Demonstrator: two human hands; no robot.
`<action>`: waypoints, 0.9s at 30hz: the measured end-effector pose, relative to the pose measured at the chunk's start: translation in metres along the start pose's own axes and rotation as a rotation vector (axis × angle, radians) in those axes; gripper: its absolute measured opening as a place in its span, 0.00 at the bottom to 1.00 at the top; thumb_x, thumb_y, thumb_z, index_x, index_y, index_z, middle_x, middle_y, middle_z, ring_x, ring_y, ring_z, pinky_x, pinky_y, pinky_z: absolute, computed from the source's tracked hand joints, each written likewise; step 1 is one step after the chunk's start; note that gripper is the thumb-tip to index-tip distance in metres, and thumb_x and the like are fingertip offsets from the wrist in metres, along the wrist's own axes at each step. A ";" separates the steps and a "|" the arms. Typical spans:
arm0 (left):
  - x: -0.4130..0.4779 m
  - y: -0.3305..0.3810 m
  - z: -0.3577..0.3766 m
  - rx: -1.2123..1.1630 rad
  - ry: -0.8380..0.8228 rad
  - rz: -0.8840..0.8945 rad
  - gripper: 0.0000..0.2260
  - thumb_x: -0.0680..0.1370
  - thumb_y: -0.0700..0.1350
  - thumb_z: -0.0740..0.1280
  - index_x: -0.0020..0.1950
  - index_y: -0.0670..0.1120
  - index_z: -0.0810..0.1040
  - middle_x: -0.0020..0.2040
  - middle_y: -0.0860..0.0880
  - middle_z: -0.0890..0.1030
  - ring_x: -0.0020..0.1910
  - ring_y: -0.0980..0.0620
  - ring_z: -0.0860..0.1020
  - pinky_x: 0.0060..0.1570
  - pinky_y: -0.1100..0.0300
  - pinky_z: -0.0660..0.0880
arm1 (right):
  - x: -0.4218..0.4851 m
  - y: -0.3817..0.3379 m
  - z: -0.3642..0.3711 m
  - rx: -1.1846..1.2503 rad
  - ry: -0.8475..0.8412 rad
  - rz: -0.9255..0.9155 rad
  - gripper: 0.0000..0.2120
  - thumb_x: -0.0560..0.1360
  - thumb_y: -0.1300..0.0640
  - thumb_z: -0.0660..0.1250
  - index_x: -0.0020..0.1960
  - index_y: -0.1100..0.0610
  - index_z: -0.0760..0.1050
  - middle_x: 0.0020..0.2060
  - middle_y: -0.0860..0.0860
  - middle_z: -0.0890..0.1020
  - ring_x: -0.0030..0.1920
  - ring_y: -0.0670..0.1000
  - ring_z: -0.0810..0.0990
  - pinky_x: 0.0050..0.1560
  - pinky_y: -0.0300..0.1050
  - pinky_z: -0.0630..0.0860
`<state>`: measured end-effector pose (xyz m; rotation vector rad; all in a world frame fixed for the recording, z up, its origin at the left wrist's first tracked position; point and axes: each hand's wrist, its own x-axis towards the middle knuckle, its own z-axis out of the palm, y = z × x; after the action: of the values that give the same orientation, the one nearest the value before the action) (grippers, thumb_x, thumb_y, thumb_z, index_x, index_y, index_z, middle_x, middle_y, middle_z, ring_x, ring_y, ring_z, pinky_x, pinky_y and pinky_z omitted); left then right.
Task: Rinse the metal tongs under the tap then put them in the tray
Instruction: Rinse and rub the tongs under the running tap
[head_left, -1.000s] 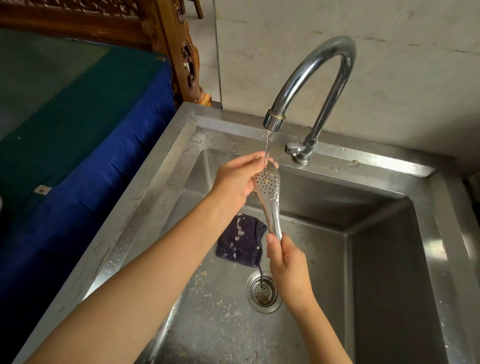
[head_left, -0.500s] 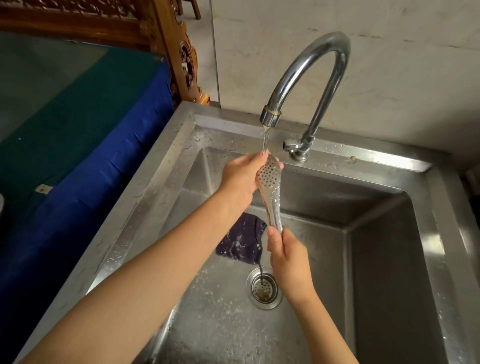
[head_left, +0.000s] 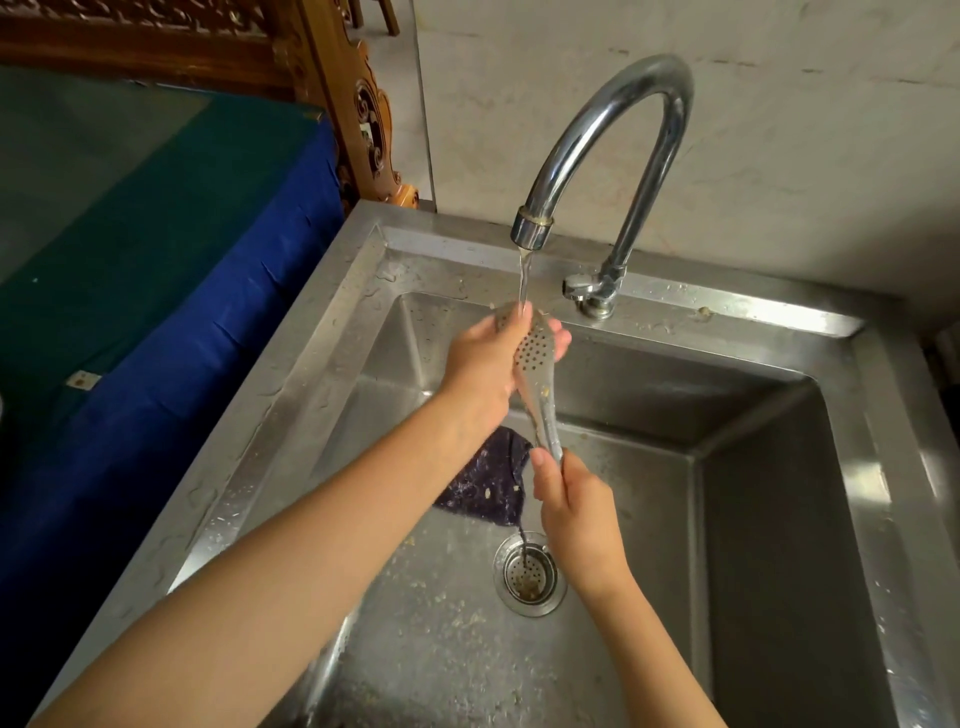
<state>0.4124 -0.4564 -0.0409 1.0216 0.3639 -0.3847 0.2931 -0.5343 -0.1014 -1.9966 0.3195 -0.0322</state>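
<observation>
Grey wall (head_left: 779, 130) at the back, blue cover (head_left: 197, 338) draped over something on the left, steel sink (head_left: 727, 312) set in the counter below me. The basin floor is speckled with food scraps. Tap (head_left: 613, 104) is running, with a thin stream (head_left: 523, 280) landing on the top of the metal tongs (head_left: 537, 384).

Step in hand: the rinse. I hold the tongs near upright over the basin, perforated head up under the stream and handle end down. Left hand (head_left: 483, 364) wraps the head, fingers curled round it. Right hand (head_left: 576, 509) pinches the handle end, thumb on top. Both hands are clamped on the tongs, one at each end and apart from each other. The two arms of the tongs look pressed together; can't tell if there's a gap.

A crumb (head_left: 544, 391) sits on the shank just below the holes, so my read is that the rinse isn't finished. Dark rag (head_left: 488, 483) lies in the basin underneath, just beside the drain strainer (head_left: 530, 577), which has debris in it.

Next move, as I judge it:
- Rotate the tongs so water reaches the crumb and the inner faces.
- Rub it off with the left hand and shake off the drips.
- Carry the tongs to the tray. It's not in view, so I need to find it first.
- Wet steel is likely slippery, so keep the right-hand pinch firm.
</observation>
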 end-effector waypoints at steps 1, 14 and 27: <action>-0.007 -0.010 -0.001 0.041 -0.042 -0.013 0.13 0.75 0.39 0.67 0.57 0.34 0.72 0.43 0.42 0.85 0.43 0.46 0.84 0.45 0.57 0.81 | 0.003 -0.001 -0.001 0.007 0.005 0.000 0.17 0.79 0.49 0.57 0.33 0.52 0.66 0.24 0.45 0.70 0.24 0.43 0.67 0.27 0.36 0.65; -0.012 -0.008 -0.004 -0.004 -0.071 0.005 0.05 0.77 0.39 0.65 0.49 0.38 0.77 0.42 0.42 0.85 0.43 0.46 0.84 0.42 0.57 0.81 | 0.005 -0.005 -0.002 0.009 0.012 -0.045 0.17 0.78 0.48 0.57 0.31 0.51 0.64 0.23 0.44 0.68 0.25 0.42 0.68 0.28 0.34 0.66; -0.015 -0.004 -0.010 0.138 -0.137 0.039 0.06 0.77 0.38 0.65 0.52 0.38 0.77 0.41 0.47 0.86 0.45 0.47 0.84 0.43 0.59 0.81 | 0.007 -0.009 0.001 0.034 0.038 -0.035 0.18 0.78 0.47 0.56 0.32 0.53 0.65 0.23 0.46 0.69 0.24 0.44 0.65 0.27 0.35 0.65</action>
<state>0.3963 -0.4477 -0.0418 1.1288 0.1956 -0.4466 0.3020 -0.5319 -0.0948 -1.9695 0.3063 -0.0971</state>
